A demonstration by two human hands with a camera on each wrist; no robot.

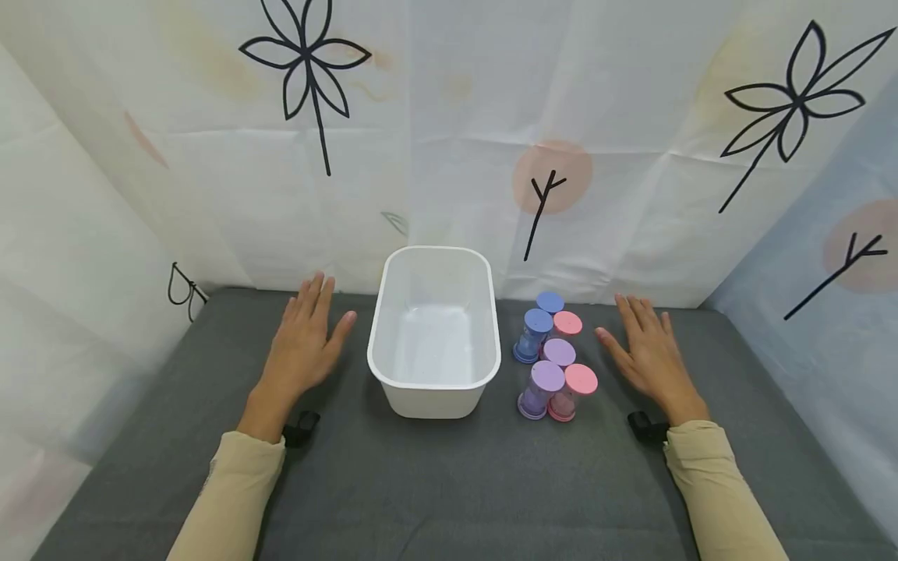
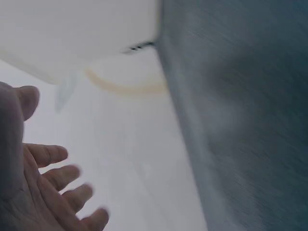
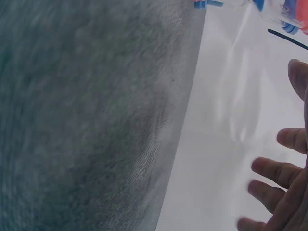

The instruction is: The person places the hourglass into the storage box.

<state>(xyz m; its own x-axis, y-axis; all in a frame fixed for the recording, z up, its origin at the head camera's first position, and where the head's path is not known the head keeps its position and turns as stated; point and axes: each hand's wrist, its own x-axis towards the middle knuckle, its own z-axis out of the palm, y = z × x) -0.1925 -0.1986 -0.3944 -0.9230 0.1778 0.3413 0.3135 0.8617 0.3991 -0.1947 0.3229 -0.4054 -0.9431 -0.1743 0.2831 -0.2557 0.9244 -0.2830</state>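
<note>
My left hand [image 1: 300,339] is spread flat, palm down, left of a white plastic bin [image 1: 433,401], and touches nothing but perhaps the table. In the left wrist view its fingers [image 2: 62,177] are relaxed and hold nothing. To the right of the bin several sand timers stand upright in a cluster: blue ones [image 1: 533,335], pink ones [image 1: 571,392] and purple ones [image 1: 542,388]. Just right of them lies my right hand [image 1: 650,354], fingers extended, holding nothing. The right wrist view has its fingers [image 3: 272,171] apart, with timer ends [image 3: 291,9] at the top edge.
A dark grey cloth [image 1: 449,483] covers the table. White printed curtains [image 1: 449,93] hang behind it and along both sides. The bin stands near the back edge, with its white inside floor visible. A dark strap device [image 1: 302,428] sits at each wrist.
</note>
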